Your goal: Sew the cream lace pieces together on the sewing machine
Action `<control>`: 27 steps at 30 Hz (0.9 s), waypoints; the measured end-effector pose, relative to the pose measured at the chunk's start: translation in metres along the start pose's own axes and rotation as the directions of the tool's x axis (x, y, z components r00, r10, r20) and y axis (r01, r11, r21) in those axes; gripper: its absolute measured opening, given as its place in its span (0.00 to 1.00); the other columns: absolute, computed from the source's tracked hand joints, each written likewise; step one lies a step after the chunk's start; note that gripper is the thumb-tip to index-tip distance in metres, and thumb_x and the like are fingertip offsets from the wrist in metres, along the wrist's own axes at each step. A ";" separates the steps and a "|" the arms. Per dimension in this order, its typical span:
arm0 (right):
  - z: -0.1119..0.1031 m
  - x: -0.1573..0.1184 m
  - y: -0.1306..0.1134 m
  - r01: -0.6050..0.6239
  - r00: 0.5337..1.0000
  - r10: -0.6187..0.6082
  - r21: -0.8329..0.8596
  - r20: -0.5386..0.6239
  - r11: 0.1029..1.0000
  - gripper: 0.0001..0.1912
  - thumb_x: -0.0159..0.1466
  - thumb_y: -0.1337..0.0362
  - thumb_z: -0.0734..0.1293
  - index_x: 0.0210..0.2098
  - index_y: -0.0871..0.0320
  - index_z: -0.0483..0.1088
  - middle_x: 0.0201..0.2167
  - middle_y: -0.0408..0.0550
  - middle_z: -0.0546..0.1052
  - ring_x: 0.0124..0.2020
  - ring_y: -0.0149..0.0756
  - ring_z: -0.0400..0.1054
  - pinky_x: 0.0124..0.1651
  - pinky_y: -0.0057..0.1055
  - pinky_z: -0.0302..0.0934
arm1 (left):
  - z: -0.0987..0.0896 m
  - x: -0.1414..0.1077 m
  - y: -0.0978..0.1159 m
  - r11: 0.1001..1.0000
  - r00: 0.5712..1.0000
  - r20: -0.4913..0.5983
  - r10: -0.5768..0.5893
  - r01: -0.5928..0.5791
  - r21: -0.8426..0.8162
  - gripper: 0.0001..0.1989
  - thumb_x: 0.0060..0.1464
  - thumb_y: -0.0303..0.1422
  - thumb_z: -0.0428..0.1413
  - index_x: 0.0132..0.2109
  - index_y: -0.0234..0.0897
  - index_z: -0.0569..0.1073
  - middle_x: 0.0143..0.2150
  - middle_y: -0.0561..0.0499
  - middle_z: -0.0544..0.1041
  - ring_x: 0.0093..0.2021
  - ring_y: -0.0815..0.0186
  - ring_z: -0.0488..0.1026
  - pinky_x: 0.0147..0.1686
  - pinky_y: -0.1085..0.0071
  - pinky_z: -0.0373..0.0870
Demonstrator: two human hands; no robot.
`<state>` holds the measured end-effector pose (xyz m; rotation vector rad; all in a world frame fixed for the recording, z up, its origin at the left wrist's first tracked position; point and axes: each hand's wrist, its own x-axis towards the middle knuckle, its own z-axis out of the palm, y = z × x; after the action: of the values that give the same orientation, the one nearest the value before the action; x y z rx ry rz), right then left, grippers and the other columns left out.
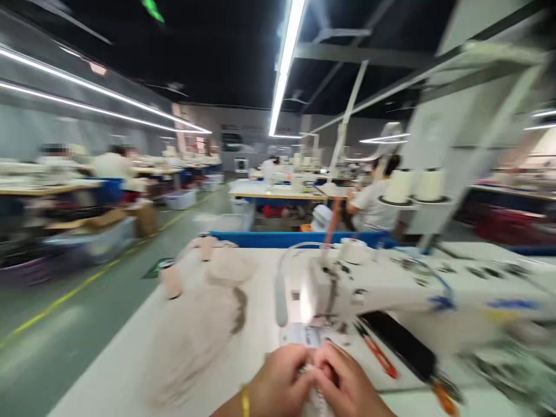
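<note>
At the front of a white sewing machine point(373, 284), my left hand point(282, 373) and my right hand point(345, 379) are close together, fingers bent inward. Between them they pinch a pale piece of fabric point(316, 404), partly hidden by the fingers and blurred. Its edge looks ruffled or lace-like, though I cannot make this out surely. Just beyond my fingertips is the lit needle area. Right of my right hand lie orange-handled thread snips point(380, 353) and a black phone point(399, 344). A beige heap of cloth point(195, 336) spreads over the table to the left.
Pinkish thread cones point(171, 280) stand near the table's left edge. Another orange-handled tool point(443, 399) lies at right, beside a blurred greenish bundle point(516, 370). White thread cones point(398, 186) sit on a stand. Other people work at tables beyond a blue panel point(295, 238).
</note>
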<state>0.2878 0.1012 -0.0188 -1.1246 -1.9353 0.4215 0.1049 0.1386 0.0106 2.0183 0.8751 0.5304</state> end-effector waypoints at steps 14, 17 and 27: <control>-0.015 -0.006 0.002 -0.108 0.994 0.110 0.071 -0.015 0.992 0.08 0.69 0.58 0.62 0.35 0.53 0.64 0.30 0.42 0.68 0.32 0.37 0.64 0.36 0.32 0.56 | -0.007 0.012 0.015 0.981 0.987 0.078 -0.143 0.152 -0.122 0.19 0.55 0.50 0.55 0.33 0.39 0.63 0.32 0.54 0.67 0.35 0.64 0.60 0.37 0.69 0.61; -0.013 -0.006 0.004 -0.108 0.994 0.108 0.061 -0.001 0.992 0.09 0.68 0.57 0.63 0.34 0.53 0.63 0.29 0.41 0.67 0.32 0.36 0.64 0.36 0.32 0.56 | -0.011 0.012 0.017 0.972 0.976 0.128 -0.178 0.195 -0.133 0.16 0.53 0.47 0.55 0.33 0.39 0.64 0.31 0.55 0.66 0.35 0.65 0.60 0.35 0.70 0.60; 0.010 -0.024 0.039 -0.024 0.999 0.029 -0.169 0.027 0.985 0.16 0.75 0.56 0.61 0.31 0.52 0.65 0.26 0.42 0.70 0.28 0.38 0.67 0.33 0.32 0.59 | 0.016 0.002 0.009 0.875 0.974 -0.132 -0.184 0.224 0.429 0.05 0.51 0.34 0.58 0.32 0.37 0.73 0.43 0.43 0.75 0.46 0.54 0.70 0.46 0.60 0.66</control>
<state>0.3069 0.1030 -0.0616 -1.2598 -2.0132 0.2931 0.1201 0.1285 0.0092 2.2795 1.3446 0.3185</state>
